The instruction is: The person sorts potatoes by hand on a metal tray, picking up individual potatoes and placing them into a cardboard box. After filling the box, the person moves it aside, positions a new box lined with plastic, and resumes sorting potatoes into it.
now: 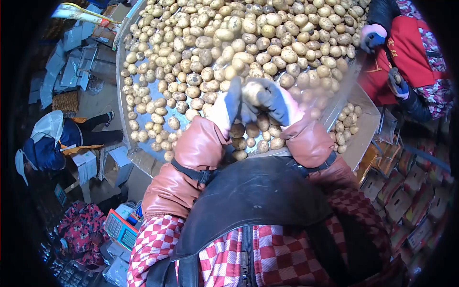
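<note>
Gloved in blue-grey and pink, my left hand (pixel 233 101) and my right hand (pixel 276 101) meet above the near part of a sorting table heaped with potatoes. A pale potato (pixel 252 90) shows between them, with fingers of both hands closed about it. Motion blur and the gloves hide part of the grip. Loose potatoes (pixel 252 129) lie just below my wrists, close to my body. Brown sleeve covers (pixel 203 143) reach up over both forearms.
The table's raised rim (pixel 119 71) curves along the left. A clear sheet (pixel 342 98) stands at the right, with more potatoes (pixel 348 119) beyond it. Another person (pixel 406 52) in red works at the right. An orange scale (pixel 122 228) and cartons (pixel 411 191) stand lower down.
</note>
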A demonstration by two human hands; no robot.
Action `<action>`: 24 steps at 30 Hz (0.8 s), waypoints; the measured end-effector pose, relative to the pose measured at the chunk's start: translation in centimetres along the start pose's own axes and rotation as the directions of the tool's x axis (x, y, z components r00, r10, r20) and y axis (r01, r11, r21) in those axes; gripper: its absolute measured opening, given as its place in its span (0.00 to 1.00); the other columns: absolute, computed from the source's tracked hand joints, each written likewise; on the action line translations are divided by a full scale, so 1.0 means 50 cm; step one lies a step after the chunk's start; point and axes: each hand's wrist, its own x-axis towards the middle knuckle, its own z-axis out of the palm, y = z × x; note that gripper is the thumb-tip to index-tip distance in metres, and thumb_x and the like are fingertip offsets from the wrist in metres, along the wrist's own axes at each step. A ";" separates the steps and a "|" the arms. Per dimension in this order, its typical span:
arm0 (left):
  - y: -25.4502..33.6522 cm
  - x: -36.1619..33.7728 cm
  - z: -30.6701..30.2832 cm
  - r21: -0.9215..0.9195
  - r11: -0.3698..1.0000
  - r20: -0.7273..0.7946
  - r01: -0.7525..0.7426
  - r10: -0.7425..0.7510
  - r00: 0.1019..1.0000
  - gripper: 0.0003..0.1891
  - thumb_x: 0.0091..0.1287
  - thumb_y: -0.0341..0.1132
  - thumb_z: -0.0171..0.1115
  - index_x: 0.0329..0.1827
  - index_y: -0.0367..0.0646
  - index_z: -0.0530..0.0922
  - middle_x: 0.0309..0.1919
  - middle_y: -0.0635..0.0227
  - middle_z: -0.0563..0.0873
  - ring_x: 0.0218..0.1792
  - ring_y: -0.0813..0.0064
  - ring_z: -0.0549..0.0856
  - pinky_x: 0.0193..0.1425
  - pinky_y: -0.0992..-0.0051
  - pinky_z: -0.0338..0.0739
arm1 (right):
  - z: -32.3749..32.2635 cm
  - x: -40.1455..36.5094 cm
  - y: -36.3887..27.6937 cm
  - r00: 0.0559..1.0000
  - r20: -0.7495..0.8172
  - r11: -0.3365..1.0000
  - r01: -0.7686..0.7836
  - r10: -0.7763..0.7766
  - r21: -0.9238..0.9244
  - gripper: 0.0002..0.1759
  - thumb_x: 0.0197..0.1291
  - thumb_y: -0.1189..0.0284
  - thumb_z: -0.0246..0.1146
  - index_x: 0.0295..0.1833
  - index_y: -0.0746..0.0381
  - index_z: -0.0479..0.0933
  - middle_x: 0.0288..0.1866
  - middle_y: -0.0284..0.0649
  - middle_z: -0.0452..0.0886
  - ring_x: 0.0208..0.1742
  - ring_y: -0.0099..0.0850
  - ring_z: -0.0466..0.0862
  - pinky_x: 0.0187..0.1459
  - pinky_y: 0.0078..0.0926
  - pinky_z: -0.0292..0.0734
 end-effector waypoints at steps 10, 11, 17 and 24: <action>-0.063 0.065 0.045 0.541 0.642 -0.087 -0.543 0.685 0.723 0.18 0.72 0.46 0.61 0.49 0.40 0.85 0.38 0.56 0.88 0.40 0.67 0.85 0.47 0.66 0.79 | 0.047 -0.043 0.075 0.998 -0.041 0.868 0.055 -0.040 0.493 0.32 0.73 0.56 0.58 0.73 0.65 0.63 0.63 0.43 0.77 0.57 0.32 0.81 0.58 0.34 0.79; -0.019 0.027 0.063 0.506 0.805 -0.203 -0.309 0.459 0.865 0.19 0.74 0.46 0.55 0.47 0.38 0.85 0.38 0.56 0.89 0.40 0.67 0.85 0.46 0.68 0.79 | 0.066 -0.068 0.026 1.000 0.000 0.961 0.017 -0.018 -0.277 0.22 0.71 0.70 0.61 0.66 0.64 0.69 0.52 0.38 0.82 0.47 0.28 0.83 0.48 0.28 0.81; -0.066 -0.055 0.035 0.617 0.776 -0.143 -0.130 0.273 0.951 0.19 0.73 0.51 0.54 0.55 0.49 0.84 0.38 0.57 0.89 0.39 0.63 0.87 0.45 0.64 0.79 | 0.050 -0.181 0.008 0.981 0.066 0.952 0.192 -0.181 -0.239 0.21 0.64 0.76 0.64 0.62 0.64 0.73 0.50 0.41 0.81 0.47 0.32 0.84 0.48 0.32 0.82; -0.243 -0.179 -0.192 0.839 0.538 -0.206 0.083 0.173 0.963 0.17 0.69 0.49 0.59 0.48 0.50 0.87 0.43 0.61 0.89 0.45 0.59 0.87 0.51 0.65 0.80 | -0.187 -0.457 0.162 0.823 -0.557 0.676 0.348 0.111 0.650 0.34 0.71 0.51 0.55 0.72 0.63 0.64 0.66 0.49 0.73 0.69 0.41 0.71 0.68 0.44 0.71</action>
